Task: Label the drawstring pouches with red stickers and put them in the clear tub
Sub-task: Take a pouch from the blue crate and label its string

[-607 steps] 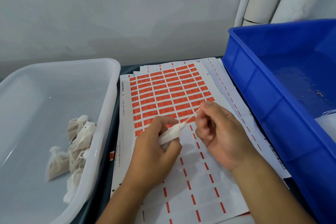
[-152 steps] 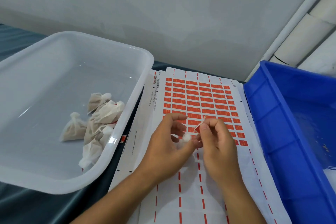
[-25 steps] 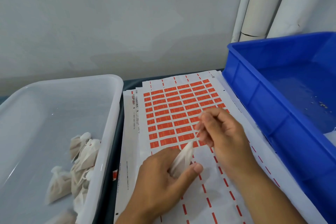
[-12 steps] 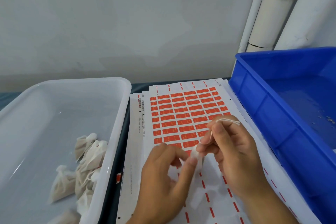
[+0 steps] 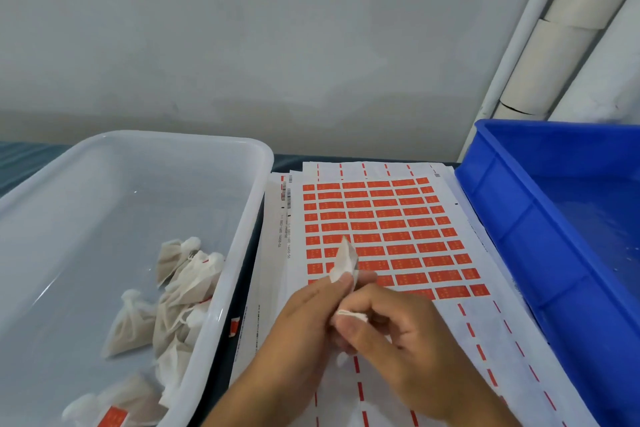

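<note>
Both hands meet over the sticker sheet [image 5: 381, 225]. The left hand [image 5: 308, 326] has its fingers [image 5: 341, 282] pinched on a small pouch [image 5: 343, 260], which sticks up above them; the right hand [image 5: 398, 333] curls round the pouch's white drawstring [image 5: 349, 315]. In the clear tub [image 5: 239, 229] on the left lies a heap of labelled pouches [image 5: 180, 291] (roughly eight; overlaps prevent an exact count). One blue crate [image 5: 512, 232] stands right.

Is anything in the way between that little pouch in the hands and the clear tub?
Nothing visible. The pouch, held by both hands, is just right of the clear tub, whose top is open; only its low rim lies between.
</note>
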`<act>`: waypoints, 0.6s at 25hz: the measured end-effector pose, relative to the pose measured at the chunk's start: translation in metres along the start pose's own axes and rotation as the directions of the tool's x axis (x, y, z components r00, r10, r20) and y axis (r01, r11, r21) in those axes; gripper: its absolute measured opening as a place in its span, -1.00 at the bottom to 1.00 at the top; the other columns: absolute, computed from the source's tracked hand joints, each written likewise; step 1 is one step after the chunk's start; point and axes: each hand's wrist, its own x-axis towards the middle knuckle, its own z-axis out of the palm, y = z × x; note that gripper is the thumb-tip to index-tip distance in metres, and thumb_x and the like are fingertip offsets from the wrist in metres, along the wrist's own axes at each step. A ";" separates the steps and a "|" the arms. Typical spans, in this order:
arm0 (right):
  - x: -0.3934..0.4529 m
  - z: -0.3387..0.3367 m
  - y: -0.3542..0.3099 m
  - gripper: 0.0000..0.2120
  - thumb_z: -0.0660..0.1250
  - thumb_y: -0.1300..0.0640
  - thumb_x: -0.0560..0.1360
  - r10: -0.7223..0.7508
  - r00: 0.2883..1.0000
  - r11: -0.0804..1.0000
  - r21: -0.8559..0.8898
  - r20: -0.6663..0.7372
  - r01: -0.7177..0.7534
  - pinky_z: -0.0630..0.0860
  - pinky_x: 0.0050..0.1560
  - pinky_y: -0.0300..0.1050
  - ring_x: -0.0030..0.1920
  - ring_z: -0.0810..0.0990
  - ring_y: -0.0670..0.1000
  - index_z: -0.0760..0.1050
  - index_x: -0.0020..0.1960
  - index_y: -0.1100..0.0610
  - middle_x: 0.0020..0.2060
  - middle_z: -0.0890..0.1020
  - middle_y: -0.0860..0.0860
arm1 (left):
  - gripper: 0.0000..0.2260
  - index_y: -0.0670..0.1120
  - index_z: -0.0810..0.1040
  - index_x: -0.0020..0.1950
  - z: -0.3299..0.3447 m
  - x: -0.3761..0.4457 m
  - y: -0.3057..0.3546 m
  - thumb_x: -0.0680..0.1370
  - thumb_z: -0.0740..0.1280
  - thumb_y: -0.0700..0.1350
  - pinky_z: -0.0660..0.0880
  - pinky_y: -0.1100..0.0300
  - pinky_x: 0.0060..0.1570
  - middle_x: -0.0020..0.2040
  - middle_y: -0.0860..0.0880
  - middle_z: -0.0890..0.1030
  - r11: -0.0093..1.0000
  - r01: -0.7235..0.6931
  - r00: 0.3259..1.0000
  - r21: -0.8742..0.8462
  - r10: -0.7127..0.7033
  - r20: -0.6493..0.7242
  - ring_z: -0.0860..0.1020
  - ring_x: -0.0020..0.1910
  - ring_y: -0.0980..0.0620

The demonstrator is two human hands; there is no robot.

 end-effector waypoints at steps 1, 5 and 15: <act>0.000 0.002 0.003 -0.83 0.29 -0.18 0.60 -0.001 1.000 0.999 -0.035 0.015 0.001 0.65 -0.07 -0.19 -0.09 0.71 -0.02 0.59 0.01 -0.13 -0.18 0.70 -0.17 | -0.67 -0.08 0.68 0.21 -0.001 0.001 0.001 0.63 0.31 0.11 0.40 -0.31 0.38 0.22 -0.21 0.66 0.999 0.009 1.000 -0.048 -0.010 -0.019 0.59 0.28 -0.25; 0.002 -0.002 0.012 -0.86 0.28 -0.18 0.57 0.069 0.998 0.997 -0.035 0.011 -0.069 0.67 -0.10 -0.14 -0.11 0.70 0.01 0.58 -0.02 -0.17 -0.20 0.68 -0.13 | -0.71 -0.21 0.67 0.07 -0.009 0.004 0.001 0.54 0.30 -0.03 0.44 -0.31 0.35 0.20 -0.25 0.65 0.977 0.014 0.997 -0.212 -0.029 -0.067 0.61 0.24 -0.24; 0.006 -0.015 0.010 -0.89 0.28 -0.09 0.57 0.154 0.976 0.978 0.163 -0.152 -0.129 0.60 -0.27 -0.24 -0.29 0.65 0.02 0.56 -0.07 -0.13 -0.28 0.65 -0.02 | -0.64 0.09 0.53 -0.15 -0.001 -0.006 -0.001 0.52 0.06 0.26 0.53 0.20 -0.08 -0.09 0.18 0.55 0.640 -0.136 0.964 0.756 0.263 -0.049 0.53 -0.07 0.19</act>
